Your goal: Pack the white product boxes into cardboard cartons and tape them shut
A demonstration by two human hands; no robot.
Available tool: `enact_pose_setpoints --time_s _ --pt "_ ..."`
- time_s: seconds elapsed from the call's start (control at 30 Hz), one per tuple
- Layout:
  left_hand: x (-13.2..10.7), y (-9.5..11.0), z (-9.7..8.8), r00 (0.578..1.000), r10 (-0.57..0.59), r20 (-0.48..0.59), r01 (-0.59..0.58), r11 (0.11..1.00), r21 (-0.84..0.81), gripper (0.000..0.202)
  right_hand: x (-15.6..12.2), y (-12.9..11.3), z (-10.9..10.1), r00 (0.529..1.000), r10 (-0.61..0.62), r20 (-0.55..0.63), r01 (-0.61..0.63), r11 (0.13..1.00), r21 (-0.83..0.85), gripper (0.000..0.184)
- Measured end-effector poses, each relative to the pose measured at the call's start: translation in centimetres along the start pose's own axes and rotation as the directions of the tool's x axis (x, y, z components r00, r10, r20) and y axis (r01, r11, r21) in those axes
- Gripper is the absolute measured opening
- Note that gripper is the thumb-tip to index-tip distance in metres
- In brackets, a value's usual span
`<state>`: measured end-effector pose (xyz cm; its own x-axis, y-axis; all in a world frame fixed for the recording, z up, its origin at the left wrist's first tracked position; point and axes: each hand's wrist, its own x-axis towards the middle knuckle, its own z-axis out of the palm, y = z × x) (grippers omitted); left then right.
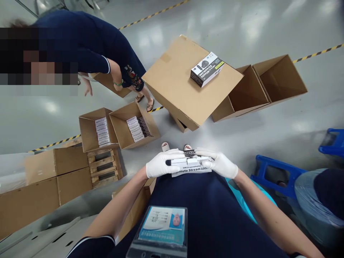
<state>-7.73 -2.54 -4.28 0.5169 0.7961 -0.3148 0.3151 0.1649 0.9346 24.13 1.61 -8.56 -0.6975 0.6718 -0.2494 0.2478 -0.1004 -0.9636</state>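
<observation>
Close to my body I hold a small white and black printed product box (191, 167), marked Minute Stream 1000. My left hand (162, 163), in a white glove, is closed round one end of it. My right hand (219, 163), also gloved, grips the other end. A white flap stands at the near side of the box, between my hands. Ahead, a similar retail box (206, 69) lies on top of a large closed carton (185, 82).
Two open cartons (134, 125) with rows of boxes stand left, beside a wooden pallet (104, 165). More open cartons (271, 84) are at right, with a blue stool (274, 175) nearer. A co-worker (88, 43) bends over at the upper left. Stacked cartons (29, 190) line the left.
</observation>
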Motion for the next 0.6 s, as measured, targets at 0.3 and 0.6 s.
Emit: enact_pose_setpoints --time_s 0.3,0.6 --pt "-0.1 -1.1 0.2 0.997 0.075 0.013 -0.076 0.995 0.066 0.051 0.1 -1.3 1.4 0.936 -0.311 -0.165 0.233 0.898 -0.373 0.037" --pt "0.1 -0.9 0.2 0.992 0.123 0.039 -0.125 0.989 0.079 0.048 1.6 -4.4 3.2 0.878 -0.468 -0.100 0.346 0.764 -0.545 0.009"
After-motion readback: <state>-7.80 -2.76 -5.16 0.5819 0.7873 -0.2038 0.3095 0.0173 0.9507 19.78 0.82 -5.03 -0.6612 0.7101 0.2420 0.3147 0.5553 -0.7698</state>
